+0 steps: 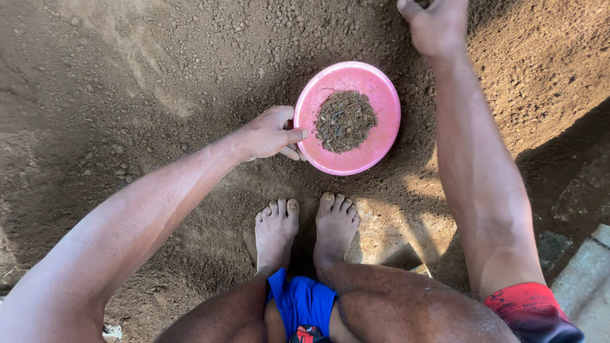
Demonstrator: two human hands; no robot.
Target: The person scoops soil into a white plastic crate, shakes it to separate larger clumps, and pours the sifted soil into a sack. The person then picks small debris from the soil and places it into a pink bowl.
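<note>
Left hand point(270, 133) pinches the pink bowl point(375, 143) at its near-left rim, thumb over the edge. The bowl lies just right of those fingers, on loose soil point(127, 76). Right hand point(437, 25) sits beyond it, well apart, fingers curled into dirt; what they grip cannot be told.

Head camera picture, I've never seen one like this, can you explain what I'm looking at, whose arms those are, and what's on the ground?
The camera sits on a person's head and looks straight down, so the arms and bare feet are the wearer's own. The ground is loose brown soil with small clods. A round pink bowl rests on it, holding a little heap of darker soil. The left hand grips the bowl's rim. The right hand reaches into the soil beyond the bowl, partly cut off by the picture's top edge, so I cannot tell what it holds.
</note>
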